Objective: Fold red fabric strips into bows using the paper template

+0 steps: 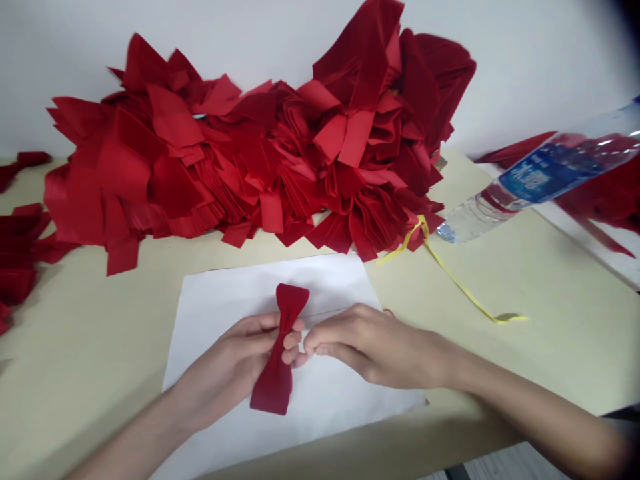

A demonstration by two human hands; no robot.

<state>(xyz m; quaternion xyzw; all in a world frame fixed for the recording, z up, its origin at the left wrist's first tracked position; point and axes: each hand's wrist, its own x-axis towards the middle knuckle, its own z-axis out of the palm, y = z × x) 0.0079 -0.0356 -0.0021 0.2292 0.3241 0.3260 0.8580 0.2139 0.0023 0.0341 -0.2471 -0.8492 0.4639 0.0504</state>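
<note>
A red fabric bow lies over a white sheet of paper on the cream table. My left hand is closed on the bow's pinched middle from the left, thumb and fingers around it. My right hand comes in from the right with its fingertips pinched together at the same spot. What the right fingers hold is too small to make out. The bow's two flared ends stick out above and below the fingers.
A big heap of red fabric pieces fills the back of the table. More red pieces lie at the left edge. A yellow strip trails right of the paper. A plastic water bottle lies tilted at the right.
</note>
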